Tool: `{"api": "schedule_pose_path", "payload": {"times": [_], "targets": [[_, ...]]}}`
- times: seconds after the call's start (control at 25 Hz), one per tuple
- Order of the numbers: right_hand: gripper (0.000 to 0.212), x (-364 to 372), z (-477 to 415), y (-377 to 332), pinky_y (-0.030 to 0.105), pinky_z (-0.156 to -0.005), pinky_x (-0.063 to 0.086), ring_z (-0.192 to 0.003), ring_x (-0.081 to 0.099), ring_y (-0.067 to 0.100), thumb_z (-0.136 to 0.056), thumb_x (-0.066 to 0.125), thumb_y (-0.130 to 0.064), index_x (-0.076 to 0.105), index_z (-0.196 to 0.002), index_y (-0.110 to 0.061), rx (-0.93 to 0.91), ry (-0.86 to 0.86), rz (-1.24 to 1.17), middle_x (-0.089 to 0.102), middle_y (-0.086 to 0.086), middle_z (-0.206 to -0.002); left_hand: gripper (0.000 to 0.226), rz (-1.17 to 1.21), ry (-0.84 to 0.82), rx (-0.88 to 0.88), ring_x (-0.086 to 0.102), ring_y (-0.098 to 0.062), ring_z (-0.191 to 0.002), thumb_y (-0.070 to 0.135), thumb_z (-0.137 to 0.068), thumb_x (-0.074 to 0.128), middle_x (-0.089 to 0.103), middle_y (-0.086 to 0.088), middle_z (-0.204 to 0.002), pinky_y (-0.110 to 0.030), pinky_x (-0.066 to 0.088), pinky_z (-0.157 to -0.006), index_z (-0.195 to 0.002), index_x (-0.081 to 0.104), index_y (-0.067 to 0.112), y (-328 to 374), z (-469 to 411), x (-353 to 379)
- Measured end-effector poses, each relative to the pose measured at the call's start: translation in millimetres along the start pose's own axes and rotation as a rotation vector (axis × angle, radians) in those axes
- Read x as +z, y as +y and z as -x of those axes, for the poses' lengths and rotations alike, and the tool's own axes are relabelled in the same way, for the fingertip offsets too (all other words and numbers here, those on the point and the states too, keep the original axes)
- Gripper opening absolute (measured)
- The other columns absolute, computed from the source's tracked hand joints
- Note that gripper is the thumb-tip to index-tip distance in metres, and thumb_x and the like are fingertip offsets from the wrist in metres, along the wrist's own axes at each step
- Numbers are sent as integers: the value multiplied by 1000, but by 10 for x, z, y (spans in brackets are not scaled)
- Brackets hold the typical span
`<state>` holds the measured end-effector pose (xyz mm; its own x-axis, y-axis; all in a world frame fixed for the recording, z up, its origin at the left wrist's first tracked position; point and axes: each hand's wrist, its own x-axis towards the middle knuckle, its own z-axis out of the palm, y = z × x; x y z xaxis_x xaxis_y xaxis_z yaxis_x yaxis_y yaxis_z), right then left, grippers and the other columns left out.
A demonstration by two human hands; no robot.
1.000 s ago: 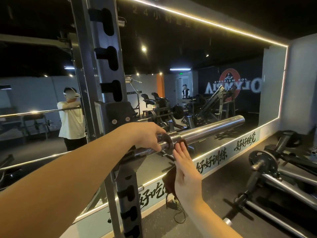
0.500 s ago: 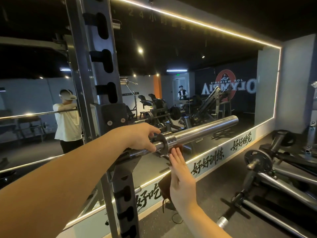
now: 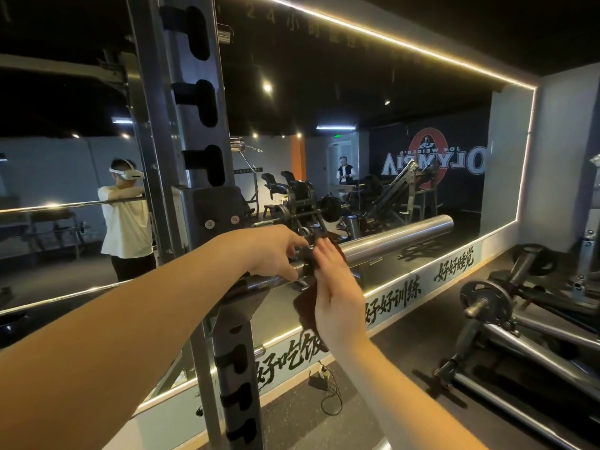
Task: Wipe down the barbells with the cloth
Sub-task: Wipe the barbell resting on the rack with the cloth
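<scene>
Your right grip, released and flat, now presses the cloth up onto the barbell. Your left grip, at 9 o'clock, clasps the bar; wiping can begin.

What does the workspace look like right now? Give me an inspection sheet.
Surface: dark speckled rubber floor.
Job's things: chrome steel barbell rests on the grey steel rack; dark brown cloth hangs from it near the collar.
Clutter: nothing seen.
Grippers: left hand grips the barbell; right hand, fingers straight, presses the cloth.
Cables: black cable loose on the floor.
Surroundings: wall mirror; plate-loaded machine at right.
</scene>
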<state>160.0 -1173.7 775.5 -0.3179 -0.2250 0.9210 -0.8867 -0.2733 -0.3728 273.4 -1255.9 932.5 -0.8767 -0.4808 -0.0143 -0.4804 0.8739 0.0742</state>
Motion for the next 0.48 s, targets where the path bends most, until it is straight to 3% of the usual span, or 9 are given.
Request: {"api": "schedule_pose_path", "payload": {"times": [0.16,0.32,0.48], "targets": [[50,22,444,150,33,-121,34,-147,40,18,-95,61,9,55,-142,-6,25,1,-33,49,3,-154,69,3,5,-10,56,-18,-122,25,-92,74,60,4,-136,-35,44,-100,-153,43,31,47,-9,6],[50,-254,712,200,42,-111,47,-138,52,12,-92,62,7,60,-138,-13,94,-83,-123,59,-5,-144,69,1,12,-13,57,-17,-115,27,-93,73,62,5,-132,-33,41,-93,-154,42,32,50,40,15],[36,-561,-52,180,27,-105,51,-123,59,-2,-99,53,-9,62,-132,-19,185,43,-150,65,-6,-129,71,19,21,-10,56,-18,-118,27,-94,71,61,3,-136,-32,40,-92,-156,38,32,50,56,32]]}}
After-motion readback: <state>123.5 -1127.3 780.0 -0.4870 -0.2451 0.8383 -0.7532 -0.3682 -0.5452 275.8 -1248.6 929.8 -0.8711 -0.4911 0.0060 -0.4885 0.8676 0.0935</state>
